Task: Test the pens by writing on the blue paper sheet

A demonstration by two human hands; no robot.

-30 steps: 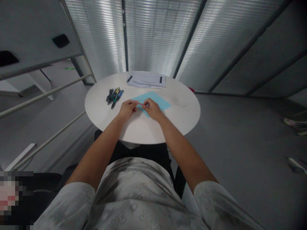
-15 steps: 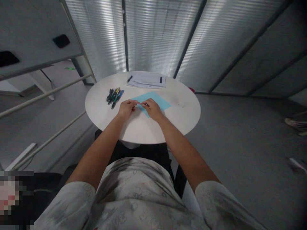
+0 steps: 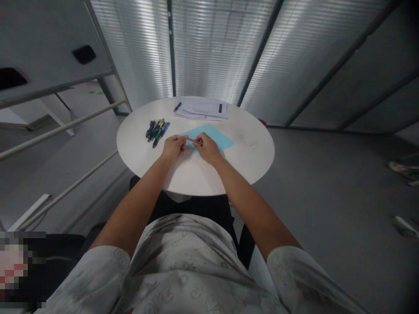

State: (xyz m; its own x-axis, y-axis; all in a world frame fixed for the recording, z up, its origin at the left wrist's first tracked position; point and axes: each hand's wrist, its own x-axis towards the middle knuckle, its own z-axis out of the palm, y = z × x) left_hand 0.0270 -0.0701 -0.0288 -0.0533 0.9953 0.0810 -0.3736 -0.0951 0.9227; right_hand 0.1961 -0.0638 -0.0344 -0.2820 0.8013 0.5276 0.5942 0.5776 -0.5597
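Note:
Between my two hands, over the near-left part of a light blue sheet of paper (image 3: 218,136), is a thin reddish pen-like stick (image 3: 194,140); its exact kind is too small to make out. My left hand (image 3: 173,147) pinches its left end. The fingers of my right hand (image 3: 208,148) are curled around the right end. A short stretch of the stick shows between the fingertips. Left of my left hand lies a loose bunch of several pens (image 3: 157,131), black, green, yellow and blue.
All of this is on a round white table (image 3: 196,183). A stack of white papers (image 3: 199,108) with a black pen (image 3: 177,107) on it lies at the far edge. Small dark marks (image 3: 251,145) show on the right. A white metal frame (image 3: 65,122) stands at the left.
My right hand's fingers have curled in and shifted slightly, so more of the reddish stick shows between the hands. My left hand keeps its pinch.

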